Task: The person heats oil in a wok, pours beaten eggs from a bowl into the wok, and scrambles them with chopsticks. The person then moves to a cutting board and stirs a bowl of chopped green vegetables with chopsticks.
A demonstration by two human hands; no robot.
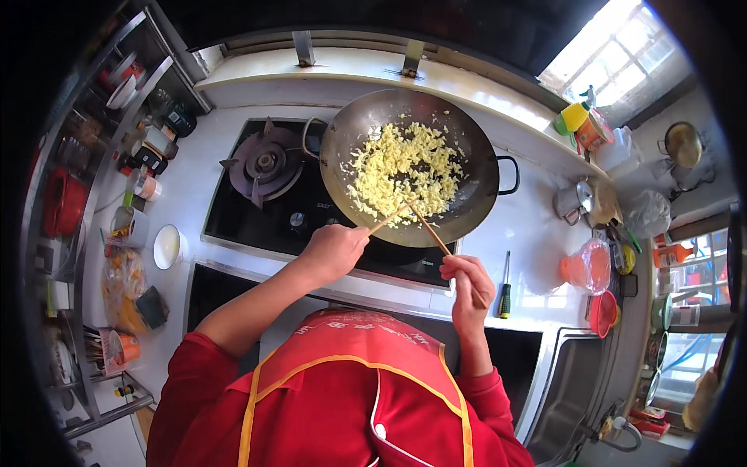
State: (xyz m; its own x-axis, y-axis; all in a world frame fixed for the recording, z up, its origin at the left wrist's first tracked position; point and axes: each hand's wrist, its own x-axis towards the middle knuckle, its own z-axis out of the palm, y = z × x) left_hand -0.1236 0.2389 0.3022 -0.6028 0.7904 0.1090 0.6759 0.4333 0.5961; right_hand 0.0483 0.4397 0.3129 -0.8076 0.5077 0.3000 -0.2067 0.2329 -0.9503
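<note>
A large two-handled metal wok (484, 187) sits on the right side of a black gas hob (227, 219). Crumbled yellow scrambled egg (379, 175) lies spread over its bottom, with a gap near the middle. My left hand (335, 254) is closed on one wooden chopstick (388, 220), at the wok's near edge. Held in my right hand (470, 286) is another wooden chopstick (433, 232), to the right of the first. The two tips come close together in the near part of the egg; whether they touch, I cannot tell.
An uncovered burner (265, 162) is left of the wok. A white bowl (169, 247) stands farther left, near bottles and bags. On the right counter lie a screwdriver (505, 292), a metal pot (573, 201) and a pink container (586, 267); a sink (566, 385) is at lower right.
</note>
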